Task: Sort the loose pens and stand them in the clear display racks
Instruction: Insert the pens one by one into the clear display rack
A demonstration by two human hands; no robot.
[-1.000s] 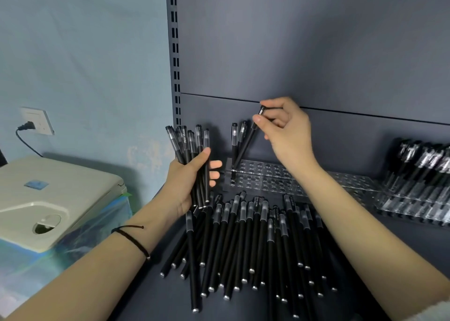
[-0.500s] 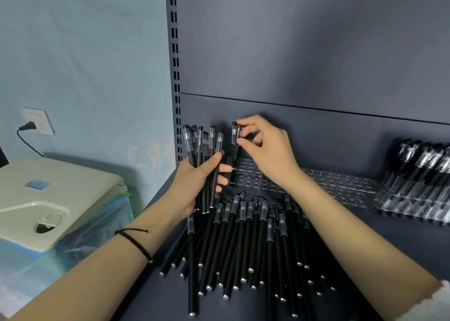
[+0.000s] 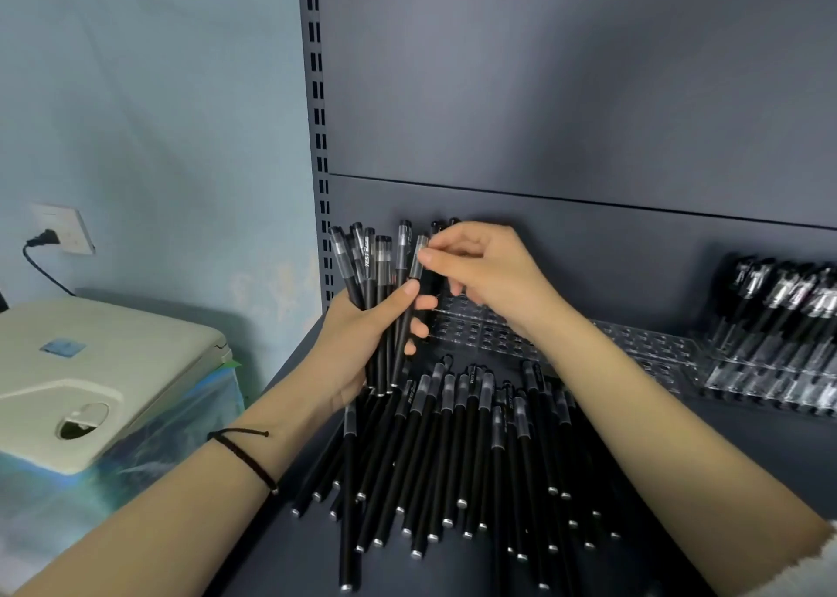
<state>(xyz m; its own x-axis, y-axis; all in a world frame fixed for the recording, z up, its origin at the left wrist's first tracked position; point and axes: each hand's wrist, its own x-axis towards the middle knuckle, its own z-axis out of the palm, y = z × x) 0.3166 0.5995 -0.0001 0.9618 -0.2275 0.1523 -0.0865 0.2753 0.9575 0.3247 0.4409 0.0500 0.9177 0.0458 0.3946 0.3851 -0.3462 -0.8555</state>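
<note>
My left hand (image 3: 362,338) grips a bunch of several black pens (image 3: 378,270), caps up, over the near left of the shelf. My right hand (image 3: 489,275) pinches the cap of one pen (image 3: 417,259) at the right edge of that bunch. Behind my hands lies a clear display rack (image 3: 643,343) with rows of holes; two or three pens stand at its left end, mostly hidden by my right hand. A heap of loose black pens (image 3: 457,451) lies fanned out on the dark shelf below my hands.
A second clear rack (image 3: 779,370) at the right holds several standing pens. The dark back panel (image 3: 566,98) rises right behind the racks. Left of the shelf sits a beige machine (image 3: 90,370) on a blue-wrapped box, under a wall socket (image 3: 63,229).
My right hand let go of the pen standing in the rack and moved left to the bunch, where it now pinches one pen's cap. My left hand lifted the bunch slightly toward it.
</note>
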